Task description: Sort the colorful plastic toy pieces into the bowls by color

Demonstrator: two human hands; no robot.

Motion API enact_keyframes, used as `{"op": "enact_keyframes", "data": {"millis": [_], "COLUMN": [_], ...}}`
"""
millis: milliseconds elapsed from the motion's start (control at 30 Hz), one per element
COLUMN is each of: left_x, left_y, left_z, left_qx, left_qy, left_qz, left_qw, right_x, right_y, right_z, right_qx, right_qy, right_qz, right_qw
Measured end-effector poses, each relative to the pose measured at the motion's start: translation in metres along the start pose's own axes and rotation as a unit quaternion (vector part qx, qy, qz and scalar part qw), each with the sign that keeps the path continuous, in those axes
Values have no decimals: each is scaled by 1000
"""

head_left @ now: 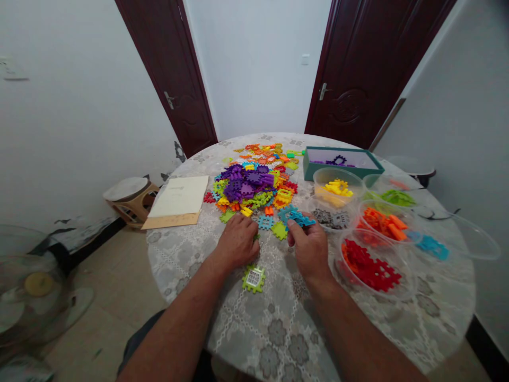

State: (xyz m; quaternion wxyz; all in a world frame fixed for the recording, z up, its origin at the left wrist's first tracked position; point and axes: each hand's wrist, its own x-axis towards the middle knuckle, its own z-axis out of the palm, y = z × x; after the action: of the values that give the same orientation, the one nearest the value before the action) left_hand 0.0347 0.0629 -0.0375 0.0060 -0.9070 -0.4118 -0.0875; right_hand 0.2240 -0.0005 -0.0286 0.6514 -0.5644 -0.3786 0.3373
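Note:
A heap of coloured plastic interlocking pieces [254, 183] lies in the middle of a round table [278, 329] under a patterned cloth. My right hand [310, 249] is closed, pinching blue pieces [300, 218] at the heap's near edge. My left hand [237, 243] rests knuckles up with fingers curled, beside a blue piece [265, 222] and a green piece [279, 229]; what is under its fingers is hidden. A green window piece [254, 278] lies on the cloth between my wrists.
Clear tubs at the right hold sorted pieces: red [369, 268], orange [382, 222], yellow [337, 188], green [397, 197], blue [431, 245], grey [330, 217]. A teal box [342, 162] sits behind them. A booklet [178, 199] lies at left. A stool [129, 196] and fan [35, 286] stand on the floor.

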Motion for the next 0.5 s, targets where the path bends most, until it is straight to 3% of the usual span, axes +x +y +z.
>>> {"op": "enact_keyframes", "data": {"millis": [500], "left_x": [12], "left_y": [-10], "left_z": [28], "left_qx": [-10], "left_qy": [56], "left_qz": [2], "left_qw": [998], "right_x": [0], "right_y": [19], "right_z": [10], "right_qx": [1], "right_qy": [-40], "right_qz": [-10], "right_qw": [999]}}
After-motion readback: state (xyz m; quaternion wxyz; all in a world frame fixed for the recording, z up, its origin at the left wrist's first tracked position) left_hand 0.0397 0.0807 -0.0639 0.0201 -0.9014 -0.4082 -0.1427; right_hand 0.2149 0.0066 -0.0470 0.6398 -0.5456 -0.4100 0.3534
